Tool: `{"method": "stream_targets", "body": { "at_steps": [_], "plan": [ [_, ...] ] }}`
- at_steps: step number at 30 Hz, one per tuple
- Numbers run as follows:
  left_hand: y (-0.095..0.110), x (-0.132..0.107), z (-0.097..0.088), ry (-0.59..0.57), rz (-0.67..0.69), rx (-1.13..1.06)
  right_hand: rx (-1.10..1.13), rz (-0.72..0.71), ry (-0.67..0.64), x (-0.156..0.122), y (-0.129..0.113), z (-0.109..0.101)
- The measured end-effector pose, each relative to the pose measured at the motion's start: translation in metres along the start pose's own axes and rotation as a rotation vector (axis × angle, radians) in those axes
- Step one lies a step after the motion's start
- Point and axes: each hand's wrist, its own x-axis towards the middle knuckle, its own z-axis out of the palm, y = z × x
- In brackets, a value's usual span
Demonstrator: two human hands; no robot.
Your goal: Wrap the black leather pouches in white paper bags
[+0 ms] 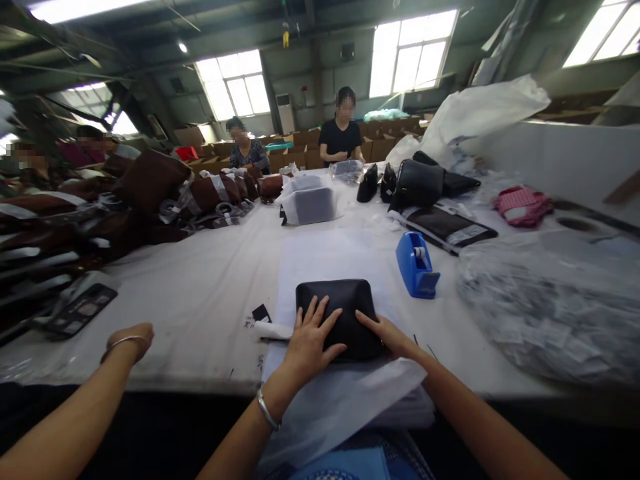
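- Small black leather pouch (pixel 340 313): pressed flat on white tissue sheet (pixel 325 260); smoothing step judged underway
- Left hand (pixel 310 340): fingers spread wide, nothing gripped
- Right hand (pixel 387 333): fingers extended, laid flat; wrapping judged next

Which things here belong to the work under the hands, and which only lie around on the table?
In hand:
- black pouch, under the left hand and right hand
- white wrapping sheet beneath it

Lying about:
- blue tape dispenser
- clear plastic bags
- brown bags
- a co-worker's hand at the table edge
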Motion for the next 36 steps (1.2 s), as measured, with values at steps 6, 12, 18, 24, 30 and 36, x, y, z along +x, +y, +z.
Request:
{"method": "stream_targets", "body": {
  "at_steps": [6,12,18,24,30,36],
  "plan": [
    [-0.002,-0.003,-0.001,0.008,-0.009,0.016,-0.576,-0.05,0.154,-0.001,-0.01,-0.009],
    [0.004,-0.001,0.001,-0.025,-0.021,0.039,-1.438,-0.205,0.345,-0.001,-0.064,-0.022],
    [0.004,-0.001,-0.001,-0.069,-0.002,0.043,-1.654,-0.442,0.375,0.073,-0.119,-0.018],
    [-0.001,0.002,0.01,-0.068,-0.002,0.035,-1.745,-0.391,0.279,0.16,-0.132,-0.003],
    [-0.007,0.004,0.019,-0.051,0.015,0.013,-1.817,-0.2,0.296,0.211,-0.136,0.002],
    [-0.01,0.003,0.03,0.006,0.041,0.014,-1.792,-0.21,0.194,0.21,-0.155,0.008]
  ]
}}
